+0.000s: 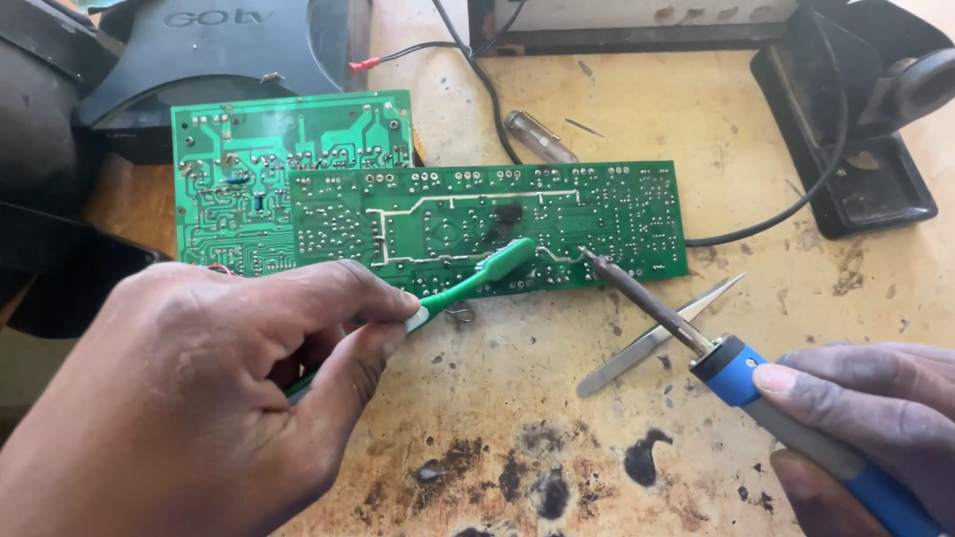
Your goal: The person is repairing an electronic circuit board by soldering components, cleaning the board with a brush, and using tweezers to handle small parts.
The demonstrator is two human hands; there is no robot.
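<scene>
Our left hand [189, 398] fills the lower left of the frame, thumb and fingers pinched narrow around the handle of a green toothbrush [468, 283] whose head rests on the long green circuit board [487, 229] at centre frame. At the lower right, our right hand [865, 418] grips the blue handle of a soldering iron [686, 333], its dark, scaled tip touching the board's lower edge just right of the brush head.

To do this well, we judge the bristles should keep just clear of the hot tip, since plastic would melt, and we should sweep lightly across the charred patch near the board's middle so no pad lifts.

Solder joints dot the board in dull silver against glossy lacquer, with pale traces running between them. A second green board [288, 179] lies under its left end. Steel tweezers [657, 338], flat and pointed, lie on the scorched, stained wooden bench [557, 438] beneath the iron.
</scene>
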